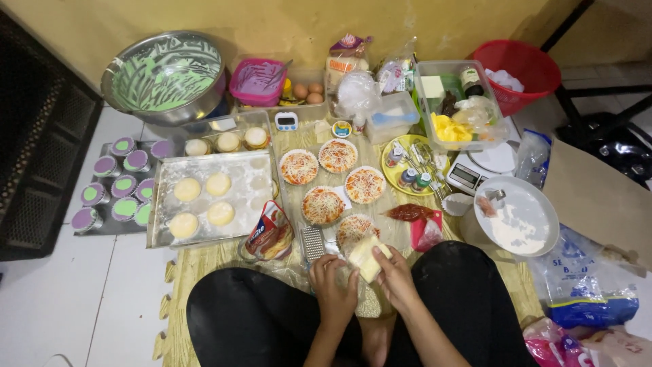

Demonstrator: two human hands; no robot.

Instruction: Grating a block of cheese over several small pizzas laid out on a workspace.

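Two hands at work on a wooden mat on a white tiled floor.
We see our right hand (396, 277) closed around a pale cheese block (367, 257) and our left hand (335, 282) gripping the grater (313, 243), just below five sauced pizza bases (322, 205); left of those bases lies a floured tray (204, 197), beyond them a yellow wall (285, 20).

Five small pizzas (337, 155) topped with sauce and shredded cheese lie on the mat. Four plain dough rounds (187, 189) sit on the floured metal tray (255, 183), and three more rounds (228, 141) lie behind it. About ten filled cups (124, 206) in purple and green stand at the left. Three eggs (308, 90) show in a box. One grater (313, 244), one cheese block (367, 257).
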